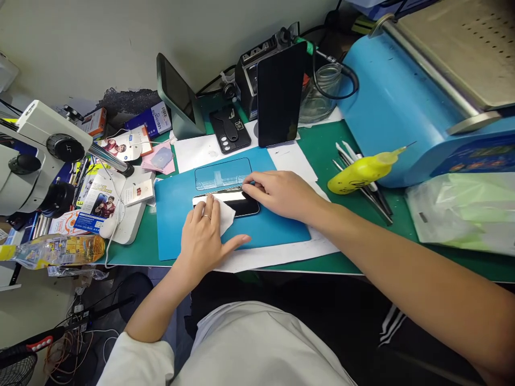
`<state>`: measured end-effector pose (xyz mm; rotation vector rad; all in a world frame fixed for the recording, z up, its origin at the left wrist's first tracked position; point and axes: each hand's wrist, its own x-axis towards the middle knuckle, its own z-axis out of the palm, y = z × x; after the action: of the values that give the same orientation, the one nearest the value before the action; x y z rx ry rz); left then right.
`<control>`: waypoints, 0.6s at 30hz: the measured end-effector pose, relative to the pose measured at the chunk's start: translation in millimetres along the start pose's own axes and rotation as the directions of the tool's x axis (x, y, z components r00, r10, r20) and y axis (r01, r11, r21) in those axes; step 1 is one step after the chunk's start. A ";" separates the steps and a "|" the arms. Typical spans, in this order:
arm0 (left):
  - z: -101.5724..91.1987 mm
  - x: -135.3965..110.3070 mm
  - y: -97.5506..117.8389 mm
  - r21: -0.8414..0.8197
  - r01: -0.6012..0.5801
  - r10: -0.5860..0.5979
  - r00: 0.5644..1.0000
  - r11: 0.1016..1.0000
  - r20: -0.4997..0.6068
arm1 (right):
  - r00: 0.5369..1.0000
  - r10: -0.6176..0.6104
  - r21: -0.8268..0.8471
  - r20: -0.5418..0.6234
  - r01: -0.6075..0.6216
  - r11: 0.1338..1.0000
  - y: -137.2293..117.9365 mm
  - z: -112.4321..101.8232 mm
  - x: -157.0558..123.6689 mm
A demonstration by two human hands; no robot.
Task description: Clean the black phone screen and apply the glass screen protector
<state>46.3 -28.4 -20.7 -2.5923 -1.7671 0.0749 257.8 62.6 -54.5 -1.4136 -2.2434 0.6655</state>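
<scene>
A smartphone with a dark, glossy face lies on a blue mat. Under the fingertips of my left hand is a white wipe, pressed against the phone's left part; the fingers lie flat and the thumb points away. My right hand rests at the phone's far right edge, with fingers curled and thumb close to the index finger. Whatever is between those fingertips is hidden. Just beyond the phone lies a clear, dark-rimmed screen glass or protector.
A black phone case and an upright dark tablet or phone are behind the mat. On the right are a yellow dropper bottle, tweezers and a blue machine. A microscope and a drink bottle occupy the left.
</scene>
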 end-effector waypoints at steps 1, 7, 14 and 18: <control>-1.4 4.4 0.0 0.008 0.010 -0.010 1.000 1.000 0.005 | 1.000 0.000 -0.001 0.000 0.000 1.000 0.1 0.2 0.0; -5.7 -0.4 3.0 0.069 0.049 -0.049 0.999 0.996 0.001 | 1.000 -0.007 -0.005 0.004 0.007 1.000 0.5 0.8 0.3; -2.7 -14.0 1.3 0.074 0.062 -0.062 0.998 0.995 0.008 | 1.000 -0.022 -0.009 0.000 0.022 1.000 1.6 2.2 0.4; -2.9 2.5 -5.4 0.112 0.124 -0.129 0.991 0.986 0.031 | 0.999 -0.032 -0.017 0.004 0.032 0.999 2.0 2.1 0.9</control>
<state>42.3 -24.0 -17.7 -2.4138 -1.8782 0.2162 257.7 63.8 -57.3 -1.3823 -2.2752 0.6401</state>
